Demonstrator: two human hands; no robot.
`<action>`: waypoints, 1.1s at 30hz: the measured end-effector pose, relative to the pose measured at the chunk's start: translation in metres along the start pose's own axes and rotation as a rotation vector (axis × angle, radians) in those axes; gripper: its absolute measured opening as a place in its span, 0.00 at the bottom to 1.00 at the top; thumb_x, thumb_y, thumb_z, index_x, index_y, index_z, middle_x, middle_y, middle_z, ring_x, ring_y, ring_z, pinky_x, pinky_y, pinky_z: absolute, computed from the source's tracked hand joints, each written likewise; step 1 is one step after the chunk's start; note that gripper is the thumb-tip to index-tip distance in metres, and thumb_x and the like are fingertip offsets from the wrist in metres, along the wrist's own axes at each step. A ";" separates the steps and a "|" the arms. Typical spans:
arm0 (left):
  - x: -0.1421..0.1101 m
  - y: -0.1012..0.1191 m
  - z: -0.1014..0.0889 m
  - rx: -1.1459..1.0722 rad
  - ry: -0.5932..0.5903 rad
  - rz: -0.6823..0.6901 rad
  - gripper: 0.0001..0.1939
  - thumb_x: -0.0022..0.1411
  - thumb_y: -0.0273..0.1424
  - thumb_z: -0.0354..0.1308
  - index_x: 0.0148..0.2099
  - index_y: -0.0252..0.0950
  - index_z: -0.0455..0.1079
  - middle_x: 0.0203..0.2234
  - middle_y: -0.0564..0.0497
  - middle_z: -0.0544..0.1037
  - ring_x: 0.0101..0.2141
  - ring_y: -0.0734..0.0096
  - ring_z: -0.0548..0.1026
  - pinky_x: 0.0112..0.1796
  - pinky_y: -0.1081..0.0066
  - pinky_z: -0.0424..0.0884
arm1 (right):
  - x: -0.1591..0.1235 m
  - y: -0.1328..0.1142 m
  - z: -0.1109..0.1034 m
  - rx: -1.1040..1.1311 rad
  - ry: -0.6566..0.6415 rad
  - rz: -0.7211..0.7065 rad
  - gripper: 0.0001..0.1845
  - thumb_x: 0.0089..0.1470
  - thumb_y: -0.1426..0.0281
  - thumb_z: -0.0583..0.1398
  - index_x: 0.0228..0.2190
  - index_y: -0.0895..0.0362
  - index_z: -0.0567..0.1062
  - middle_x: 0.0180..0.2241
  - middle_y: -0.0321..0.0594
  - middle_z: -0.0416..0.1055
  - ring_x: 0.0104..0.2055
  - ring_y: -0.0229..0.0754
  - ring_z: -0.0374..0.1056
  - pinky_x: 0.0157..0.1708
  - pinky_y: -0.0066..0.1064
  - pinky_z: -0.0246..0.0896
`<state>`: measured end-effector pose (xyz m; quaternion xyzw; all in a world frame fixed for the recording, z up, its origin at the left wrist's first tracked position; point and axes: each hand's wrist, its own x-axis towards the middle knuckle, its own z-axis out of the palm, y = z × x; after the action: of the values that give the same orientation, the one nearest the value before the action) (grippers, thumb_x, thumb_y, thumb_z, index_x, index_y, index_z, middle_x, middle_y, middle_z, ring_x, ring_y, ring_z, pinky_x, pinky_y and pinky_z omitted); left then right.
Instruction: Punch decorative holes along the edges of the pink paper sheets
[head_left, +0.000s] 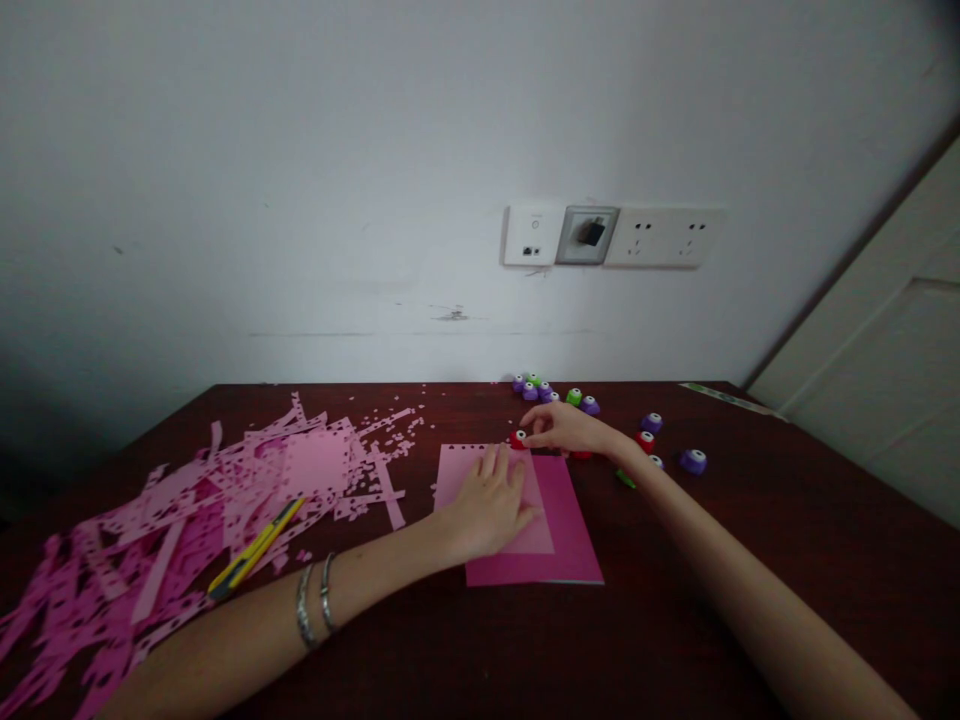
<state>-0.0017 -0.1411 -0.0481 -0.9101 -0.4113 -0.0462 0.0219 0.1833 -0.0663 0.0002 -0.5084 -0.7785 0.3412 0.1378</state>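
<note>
Pressing light-pink sheet [457,478], your left hand [493,508] lies spread; your right hand [559,427] pinches red punch [514,441] at sheet's far edge, white button [520,435] up. Wall plate [534,236] mark unreadable; sheet's long axis points away.

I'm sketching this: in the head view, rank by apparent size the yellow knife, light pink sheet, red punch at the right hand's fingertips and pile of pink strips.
Largest to smallest:
1. Pile of pink strips
2. Light pink sheet, partly under the left hand
3. Yellow knife
4. Red punch
</note>
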 end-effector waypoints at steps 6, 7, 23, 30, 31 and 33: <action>-0.003 0.000 0.003 0.025 -0.016 -0.031 0.36 0.63 0.48 0.32 0.62 0.25 0.48 0.59 0.31 0.52 0.59 0.45 0.49 0.54 0.53 0.50 | 0.010 0.009 0.009 -0.188 0.043 -0.170 0.21 0.44 0.70 0.61 0.43 0.62 0.73 0.28 0.39 0.72 0.27 0.36 0.65 0.27 0.25 0.59; -0.004 0.000 0.003 0.032 -0.016 -0.033 0.35 0.64 0.48 0.32 0.63 0.25 0.47 0.59 0.31 0.51 0.59 0.45 0.49 0.54 0.54 0.50 | 0.010 0.010 0.010 -0.188 0.043 -0.182 0.19 0.45 0.70 0.61 0.41 0.62 0.74 0.28 0.39 0.71 0.27 0.36 0.65 0.26 0.26 0.58; -0.006 0.002 0.000 0.005 -0.054 -0.035 0.37 0.63 0.49 0.30 0.63 0.24 0.46 0.60 0.31 0.50 0.59 0.45 0.47 0.55 0.54 0.49 | 0.007 0.007 0.009 -0.212 0.074 -0.250 0.12 0.45 0.71 0.61 0.35 0.62 0.76 0.30 0.41 0.73 0.28 0.38 0.65 0.27 0.27 0.58; -0.006 0.001 0.005 0.006 -0.014 -0.023 0.37 0.64 0.48 0.30 0.62 0.23 0.47 0.59 0.30 0.51 0.59 0.46 0.48 0.55 0.55 0.49 | 0.008 0.011 0.006 -0.201 0.046 -0.207 0.14 0.44 0.70 0.62 0.35 0.61 0.76 0.28 0.40 0.72 0.27 0.37 0.65 0.26 0.26 0.57; -0.006 0.001 0.006 0.006 -0.012 -0.022 0.36 0.64 0.48 0.30 0.62 0.24 0.47 0.59 0.30 0.51 0.59 0.46 0.48 0.55 0.55 0.49 | 0.008 0.011 0.006 -0.199 0.040 -0.204 0.14 0.44 0.70 0.62 0.35 0.61 0.76 0.28 0.39 0.72 0.27 0.37 0.65 0.26 0.26 0.57; -0.006 0.001 0.005 0.010 -0.012 -0.021 0.36 0.64 0.48 0.31 0.62 0.24 0.47 0.60 0.31 0.51 0.59 0.47 0.48 0.55 0.55 0.49 | 0.008 0.011 0.005 -0.194 0.029 -0.195 0.13 0.44 0.70 0.62 0.35 0.61 0.76 0.28 0.39 0.72 0.27 0.36 0.64 0.26 0.26 0.57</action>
<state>-0.0044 -0.1456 -0.0540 -0.9058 -0.4213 -0.0391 0.0233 0.1843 -0.0586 -0.0119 -0.4462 -0.8515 0.2418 0.1317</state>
